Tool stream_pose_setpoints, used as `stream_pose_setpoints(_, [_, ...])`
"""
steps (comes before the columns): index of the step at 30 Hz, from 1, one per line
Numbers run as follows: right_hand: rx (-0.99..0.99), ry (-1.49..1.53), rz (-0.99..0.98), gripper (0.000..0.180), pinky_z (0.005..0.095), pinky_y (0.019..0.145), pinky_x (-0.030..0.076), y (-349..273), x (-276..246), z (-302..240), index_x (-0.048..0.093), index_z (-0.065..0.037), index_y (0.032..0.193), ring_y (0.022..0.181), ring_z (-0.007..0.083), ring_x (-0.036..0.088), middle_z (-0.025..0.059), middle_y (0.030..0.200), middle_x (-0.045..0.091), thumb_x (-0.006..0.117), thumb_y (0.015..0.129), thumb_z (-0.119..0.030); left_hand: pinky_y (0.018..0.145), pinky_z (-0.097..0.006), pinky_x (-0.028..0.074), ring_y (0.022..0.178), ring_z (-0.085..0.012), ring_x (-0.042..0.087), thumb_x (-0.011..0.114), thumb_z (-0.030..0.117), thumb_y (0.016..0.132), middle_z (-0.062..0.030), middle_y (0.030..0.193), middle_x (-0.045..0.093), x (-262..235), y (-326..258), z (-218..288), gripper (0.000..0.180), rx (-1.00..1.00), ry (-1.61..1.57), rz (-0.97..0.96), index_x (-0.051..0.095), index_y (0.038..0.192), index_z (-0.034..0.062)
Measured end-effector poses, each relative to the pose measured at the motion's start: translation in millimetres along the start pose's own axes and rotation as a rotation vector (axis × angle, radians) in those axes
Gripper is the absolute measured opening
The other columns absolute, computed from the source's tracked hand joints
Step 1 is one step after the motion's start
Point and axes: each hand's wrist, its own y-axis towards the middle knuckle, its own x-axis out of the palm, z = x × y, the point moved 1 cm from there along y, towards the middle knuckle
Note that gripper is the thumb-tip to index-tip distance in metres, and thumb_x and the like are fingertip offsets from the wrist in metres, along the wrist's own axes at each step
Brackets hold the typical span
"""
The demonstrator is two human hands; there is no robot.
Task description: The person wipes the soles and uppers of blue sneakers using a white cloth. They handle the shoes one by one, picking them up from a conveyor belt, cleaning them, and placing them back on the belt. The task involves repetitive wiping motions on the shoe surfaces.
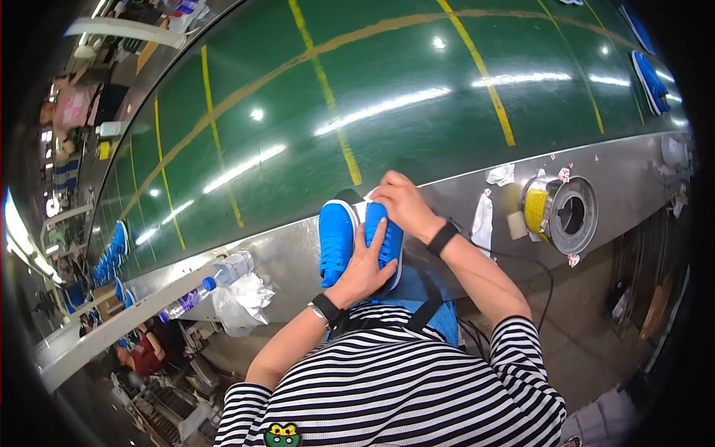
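Note:
Two blue sneakers with white soles stand side by side on the metal ledge (290, 257) in front of a green conveyor belt (387, 104). The left sneaker (335, 238) stands free. My left hand (366, 267) lies flat over the heel and side of the right sneaker (389, 242). My right hand (398, 203) grips that same sneaker at its toe end. Both wrists wear dark bands.
A plastic water bottle (212, 281) and a crumpled white bag (242, 302) lie on the ledge at left. A tape roll on a metal drum (558, 212) and white scraps (484, 220) sit at right. More blue sneakers ride the belt far left (112, 253) and far right (649, 82).

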Motion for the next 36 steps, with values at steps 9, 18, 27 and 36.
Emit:
stream_pose_setpoints(9, [0.458, 0.231, 0.122, 0.007, 0.0284, 0.067, 0.045, -72.1, -10.5, -6.2, 0.062, -0.002, 0.082, 0.074, 0.0201, 0.058, 0.0091, 0.080, 0.059, 0.060, 0.076, -0.006, 0.100, -0.048, 0.026, 0.121, -0.0558, 0.018, 0.060, 0.021, 0.077, -0.0429, 0.128, 0.013, 1.4, -1.4, -3.6, 0.078, 0.085, 0.006, 0.039, 0.014, 0.138, 0.0083])
stream_pose_setpoints(18, [0.336, -0.566, 0.395, 0.022, 0.0335, 0.079, 0.043, -111.9, -87.8, -29.9, 0.057, -0.003, 0.097, 0.088, 0.0254, 0.054, 0.0102, 0.090, 0.058, 0.059, 0.075, -0.006, 0.101, -0.046, 0.025, 0.121, -0.0547, 0.020, 0.062, 0.022, 0.076, -0.0425, 0.128, 0.014, 0.4, -19.5, 5.6, 0.077, 0.142, -0.013, 0.126, 0.018, 0.137, 0.0049])
stream_pose_setpoints(27, [-0.006, -0.268, -0.432, 0.054, 0.0396, 0.080, 0.039, -124.8, 15.4, -131.3, 0.049, -0.014, 0.120, 0.087, 0.0284, 0.053, 0.0118, 0.091, 0.057, 0.066, 0.069, -0.015, 0.069, -0.028, 0.046, 0.094, -0.0219, 0.051, 0.046, 0.032, 0.089, -0.0148, 0.103, 0.051, -10.6, -74.3, -132.4, 0.045, -0.053, -0.306, 0.591, 0.042, 0.124, 0.0040])
stream_pose_setpoints(36, [-0.013, -0.638, -0.503, 0.042, 0.0407, 0.077, 0.037, -96.3, 11.0, -113.7, 0.061, -0.017, 0.095, 0.083, 0.0301, 0.055, 0.0141, 0.078, 0.056, 0.071, 0.061, -0.040, 0.077, -0.032, 0.043, 0.101, -0.0172, 0.049, 0.036, 0.048, 0.090, -0.0079, 0.113, 0.052, -2.9, -76.0, -73.9, 0.054, -0.341, -1.069, 0.031, 0.040, 0.127, 0.0083])
